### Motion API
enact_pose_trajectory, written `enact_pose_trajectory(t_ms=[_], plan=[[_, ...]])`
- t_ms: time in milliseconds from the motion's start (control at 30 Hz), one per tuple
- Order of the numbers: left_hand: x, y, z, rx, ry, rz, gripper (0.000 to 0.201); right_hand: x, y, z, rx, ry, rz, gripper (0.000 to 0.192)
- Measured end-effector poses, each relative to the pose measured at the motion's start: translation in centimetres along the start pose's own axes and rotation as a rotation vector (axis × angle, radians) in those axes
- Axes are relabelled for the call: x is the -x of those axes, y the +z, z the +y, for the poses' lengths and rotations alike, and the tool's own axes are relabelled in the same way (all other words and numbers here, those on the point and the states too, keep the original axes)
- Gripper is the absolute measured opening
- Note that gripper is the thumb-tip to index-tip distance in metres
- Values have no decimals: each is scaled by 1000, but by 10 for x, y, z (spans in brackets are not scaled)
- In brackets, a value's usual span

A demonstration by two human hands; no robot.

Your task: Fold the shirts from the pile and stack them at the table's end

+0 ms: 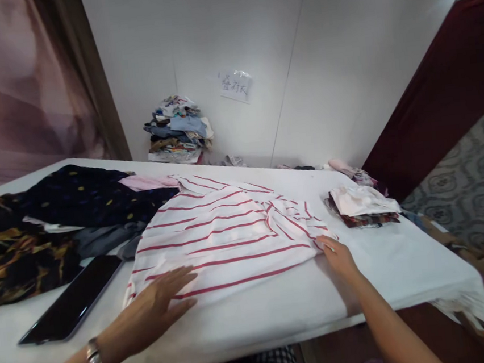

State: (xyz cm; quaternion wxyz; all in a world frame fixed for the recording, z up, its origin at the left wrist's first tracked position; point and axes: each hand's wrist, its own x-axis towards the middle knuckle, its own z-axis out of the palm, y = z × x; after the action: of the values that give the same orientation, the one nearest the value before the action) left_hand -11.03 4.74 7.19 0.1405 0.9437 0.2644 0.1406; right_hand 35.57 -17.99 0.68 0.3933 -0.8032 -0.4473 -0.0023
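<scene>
Head-worn view, forward-down over table (395, 263)

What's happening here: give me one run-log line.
left-hand grip: open, over striped garment | right-hand grip: at garment's edge, closure unclear | phone: on table, left | folded stack: on table, right

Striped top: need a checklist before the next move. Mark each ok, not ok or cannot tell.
1. Left hand open, fingers over the near left part of the striped top: ok.
2. Right hand at the near right end of the top: ok.
3. Right hand's grip firm: cannot tell; its fingers are at the cloth, but a pinch is not clear.
4. Top smooth all over: not ok; the left part lies fairly flat, the right part is bunched.
5. Phone apart from the top: ok, to its left.
6. Dark clothes apart from the top: not ok; they meet its far left edge.
</scene>
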Motion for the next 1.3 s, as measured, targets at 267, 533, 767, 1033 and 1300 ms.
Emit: enact_pose_trajectory(t_ms=[267, 533, 767, 1033, 1300], plan=[[-116, 32, 33, -27, 166, -4, 48, -33, 50, -70, 131, -120, -267, 49], [-138, 70, 38, -44, 178, -201, 42, -20, 70, -77, 402, -109, -466, 54], [-194, 47, 53, 6, 22, -242, 48, -20, 74, -70, 408, -158, -417, 51], [-252, 61, 39, -79, -35, -137, 42, -17, 79, -58, 437, -205, -376, 52], [-275, 70, 62, -27, -18, -149, 38, -17, 73, -65, 356, -184, -376, 50]])
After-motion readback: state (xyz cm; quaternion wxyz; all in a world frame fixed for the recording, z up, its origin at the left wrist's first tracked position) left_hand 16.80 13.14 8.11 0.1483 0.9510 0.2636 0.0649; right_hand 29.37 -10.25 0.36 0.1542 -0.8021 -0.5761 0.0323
